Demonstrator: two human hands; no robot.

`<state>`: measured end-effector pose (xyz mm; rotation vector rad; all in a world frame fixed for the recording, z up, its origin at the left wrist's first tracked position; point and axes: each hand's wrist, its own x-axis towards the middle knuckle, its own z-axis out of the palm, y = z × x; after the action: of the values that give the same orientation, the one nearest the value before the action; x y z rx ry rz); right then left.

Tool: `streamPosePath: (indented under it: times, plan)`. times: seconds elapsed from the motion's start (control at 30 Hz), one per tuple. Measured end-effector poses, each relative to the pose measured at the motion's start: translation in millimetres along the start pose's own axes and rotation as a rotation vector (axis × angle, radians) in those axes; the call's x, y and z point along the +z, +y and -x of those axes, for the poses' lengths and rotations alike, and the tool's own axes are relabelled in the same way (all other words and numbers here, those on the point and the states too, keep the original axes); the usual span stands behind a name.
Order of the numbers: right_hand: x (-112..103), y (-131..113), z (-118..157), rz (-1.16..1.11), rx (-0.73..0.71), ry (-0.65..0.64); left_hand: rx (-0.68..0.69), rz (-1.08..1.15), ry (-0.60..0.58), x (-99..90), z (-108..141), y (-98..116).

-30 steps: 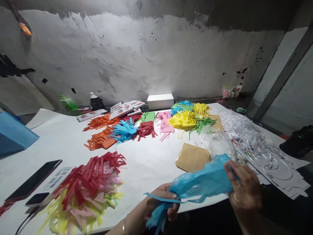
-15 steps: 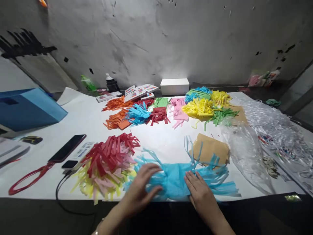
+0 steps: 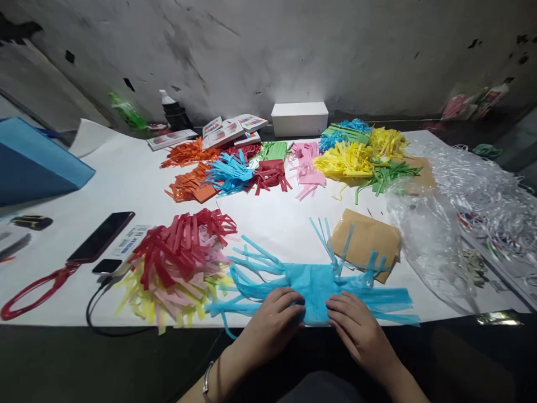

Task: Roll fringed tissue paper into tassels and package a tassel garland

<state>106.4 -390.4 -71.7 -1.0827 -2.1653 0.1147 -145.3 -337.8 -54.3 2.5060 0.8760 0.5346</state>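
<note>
A blue fringed tissue paper (image 3: 311,282) lies at the table's front edge, its cut strips spread to both sides. My left hand (image 3: 274,319) is on its left part, fingers curled together at the near edge. My right hand (image 3: 354,322) rests on the right part, fingers close together and bent over the near edge. Both thumbs are hidden. Left of the blue paper is a pile of red (image 3: 182,243), pink and yellow fringed paper. A brown paper packet (image 3: 367,240) sits behind the right strips.
On the white-covered table (image 3: 268,224) are a phone (image 3: 102,236) with a red strap, a cabled device (image 3: 107,266) and clear plastic (image 3: 434,240). Colourful fringed bundles (image 3: 344,159), small boxes (image 3: 224,134) and a white box (image 3: 299,119) stand at the back.
My left hand has moved right and come down onto the blue paper near its middle. The left strips are more spread out. The view has tilted down slightly.
</note>
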Motion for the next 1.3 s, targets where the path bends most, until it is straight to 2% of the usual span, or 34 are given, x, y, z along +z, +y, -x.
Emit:
streamPosePath:
  times: [0.17, 0.33, 0.67, 0.87, 1.1, 1.2, 1.3]
  plan:
    - [0.2, -0.2, -3.7, -0.108, 0.096, 0.032, -0.034, 0.047, -0.009, -0.7, 2.0, -0.7]
    - [-1.7, 0.1, -10.3, -0.223, 0.200, 0.002, -0.058, 0.070, -0.017, -5.7, -1.6, 3.9]
    - [-9.0, 4.7, -26.4, -0.229, 0.388, -0.057, -0.126, -0.046, -0.009, -2.5, -10.4, 18.0]
    - [-5.0, 1.7, -24.9, -0.118, 0.347, -0.017, -0.150, -0.128, 0.023, 2.4, -18.0, 19.7]
    - [10.5, -10.5, -14.8, 0.019, 0.078, 0.004, -0.133, -0.161, 0.060, 14.7, -5.8, 22.5]
    - [11.2, -10.6, -12.4, 0.064, 0.100, 0.036, -0.173, -0.179, 0.072, 17.8, -3.4, 18.4]
    - [11.0, -9.8, -11.9, 0.118, 0.169, 0.078, -0.274, -0.208, 0.085, 15.3, -9.8, 11.8]
